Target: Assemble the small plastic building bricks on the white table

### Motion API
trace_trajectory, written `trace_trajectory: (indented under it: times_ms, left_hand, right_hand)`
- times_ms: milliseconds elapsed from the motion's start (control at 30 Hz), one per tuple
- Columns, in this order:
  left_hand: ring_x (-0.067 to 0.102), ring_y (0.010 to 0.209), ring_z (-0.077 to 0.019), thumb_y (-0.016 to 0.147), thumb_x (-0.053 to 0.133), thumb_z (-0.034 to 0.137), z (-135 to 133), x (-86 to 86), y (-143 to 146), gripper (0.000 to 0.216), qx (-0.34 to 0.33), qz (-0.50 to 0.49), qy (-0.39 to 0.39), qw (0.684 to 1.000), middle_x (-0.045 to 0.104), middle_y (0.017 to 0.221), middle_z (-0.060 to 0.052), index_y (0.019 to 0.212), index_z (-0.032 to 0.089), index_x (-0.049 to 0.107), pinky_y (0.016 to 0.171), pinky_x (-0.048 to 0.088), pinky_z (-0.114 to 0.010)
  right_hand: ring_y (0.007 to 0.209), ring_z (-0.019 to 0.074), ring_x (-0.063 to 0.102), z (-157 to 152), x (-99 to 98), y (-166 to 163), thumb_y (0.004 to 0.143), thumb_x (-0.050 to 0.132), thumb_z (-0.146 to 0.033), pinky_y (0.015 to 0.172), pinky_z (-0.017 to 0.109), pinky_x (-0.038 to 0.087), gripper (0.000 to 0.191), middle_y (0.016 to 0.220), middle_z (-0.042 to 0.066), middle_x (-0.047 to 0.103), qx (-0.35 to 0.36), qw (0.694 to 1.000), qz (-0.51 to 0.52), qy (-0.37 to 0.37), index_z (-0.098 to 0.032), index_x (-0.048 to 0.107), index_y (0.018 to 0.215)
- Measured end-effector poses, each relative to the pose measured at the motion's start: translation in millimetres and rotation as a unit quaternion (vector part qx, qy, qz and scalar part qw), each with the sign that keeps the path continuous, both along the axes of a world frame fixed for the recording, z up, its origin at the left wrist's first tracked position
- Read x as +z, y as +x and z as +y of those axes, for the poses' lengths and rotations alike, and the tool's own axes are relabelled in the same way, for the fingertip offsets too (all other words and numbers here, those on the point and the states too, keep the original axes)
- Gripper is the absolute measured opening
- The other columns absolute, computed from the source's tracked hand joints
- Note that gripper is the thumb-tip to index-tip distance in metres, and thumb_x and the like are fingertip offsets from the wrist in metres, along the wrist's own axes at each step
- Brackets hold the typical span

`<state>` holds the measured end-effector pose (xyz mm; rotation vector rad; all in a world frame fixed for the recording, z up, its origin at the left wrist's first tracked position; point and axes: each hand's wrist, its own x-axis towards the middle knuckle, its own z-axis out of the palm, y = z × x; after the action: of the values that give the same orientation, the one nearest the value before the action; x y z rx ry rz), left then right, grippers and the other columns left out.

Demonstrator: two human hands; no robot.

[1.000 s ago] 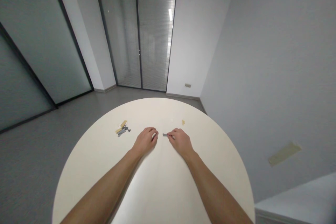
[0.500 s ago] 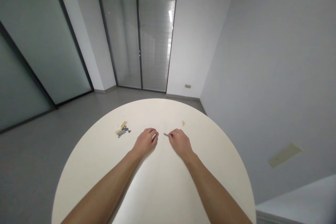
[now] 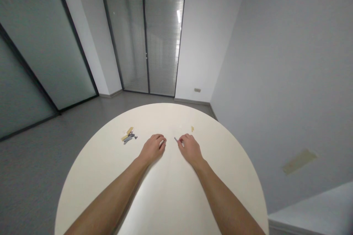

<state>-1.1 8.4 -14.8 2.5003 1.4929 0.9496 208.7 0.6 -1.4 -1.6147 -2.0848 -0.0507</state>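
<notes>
My right hand (image 3: 190, 148) pinches a small, thin grey piece (image 3: 175, 139) between thumb and fingertips. One end of that piece sticks out to the left; the rest is hidden by the fingers, and it is too small to tell its exact kind. Across a narrow gap, my left hand (image 3: 152, 149) rests on the round white table (image 3: 171, 198) with its fingers curled toward the thumb. Whether anything sits between those fingertips cannot be made out. Beyond the right hand lies a small yellowish piece (image 3: 192, 129).
Left of my left hand is a loose pile of small grey and tan pieces (image 3: 128, 138), with a dark bit (image 3: 136, 137) at its right side. The table's curved far edge faces a glass door (image 3: 162, 44). A grey wall (image 3: 284, 80) rises at the right.
The grey piece in my right hand has turned, so its free end now points more up and away. My left hand has stayed in place.
</notes>
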Motion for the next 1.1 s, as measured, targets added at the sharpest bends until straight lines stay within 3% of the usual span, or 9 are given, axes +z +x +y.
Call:
trace_trajectory:
  times_ms: [133, 300, 700, 900, 1100]
  left_hand:
    - [0.058, 0.11, -0.0228, 0.092, 0.052, 0.022, 0.7, -0.8, -0.2, 0.019, 0.0, 0.001, 0.0, 1.0, 0.065, 0.114, -0.008, 0.104, 0.021, 0.068, 0.099, 0.046, -0.038]
    - [0.058, 0.11, -0.0229, 0.092, 0.052, 0.022, 0.0, 1.1, -0.4, 0.02, 0.002, 0.007, -0.004, 1.0, 0.065, 0.114, -0.008, 0.104, 0.022, 0.068, 0.098, 0.047, -0.038]
    - [0.058, 0.11, -0.0238, 0.09, 0.054, 0.022, -0.9, 2.6, 0.2, 0.019, 0.003, 0.003, -0.005, 1.0, 0.066, 0.114, -0.008, 0.103, 0.022, 0.068, 0.098, 0.047, -0.039]
    - [0.058, 0.111, -0.0238, 0.091, 0.052, 0.022, -1.2, 2.5, 0.0, 0.02, 0.003, 0.01, -0.003, 1.0, 0.065, 0.115, -0.008, 0.104, 0.022, 0.068, 0.098, 0.047, -0.039]
    - [0.057, 0.11, -0.0228, 0.091, 0.053, 0.021, -2.0, 4.8, 0.6, 0.02, 0.0, 0.013, -0.005, 1.0, 0.065, 0.114, -0.008, 0.104, 0.022, 0.068, 0.098, 0.048, -0.038]
  right_hand:
    - [0.099, 0.0192, 0.057, -0.9, 0.6, 0.6, 0.096, 0.05, -0.025, 0.088, 0.029, 0.043, 0.017, 0.103, 0.006, 0.067, 0.019, 1.0, 0.019, 0.002, -0.021, 0.065, 0.102]
    - [0.107, 0.0184, 0.056, -3.4, 3.3, -0.2, 0.098, 0.049, -0.024, 0.094, 0.027, 0.042, 0.029, 0.113, 0.005, 0.066, 0.062, 0.998, 0.013, -0.009, -0.026, 0.063, 0.123]
    - [0.107, 0.0189, 0.056, -3.3, 4.9, 0.2, 0.098, 0.049, -0.025, 0.094, 0.028, 0.042, 0.032, 0.114, 0.006, 0.066, 0.047, 0.999, -0.021, -0.019, -0.027, 0.064, 0.126]
    - [0.105, 0.0185, 0.056, -4.9, 7.2, 0.5, 0.096, 0.05, -0.025, 0.092, 0.026, 0.044, 0.028, 0.113, 0.004, 0.067, 0.071, 0.997, -0.019, -0.019, -0.027, 0.07, 0.116]
    - [0.109, 0.0218, 0.052, 2.6, 6.3, -7.6, 0.093, 0.05, -0.021, 0.099, 0.032, 0.039, 0.04, 0.118, 0.008, 0.064, 0.059, 0.996, -0.065, -0.022, -0.026, 0.061, 0.131]
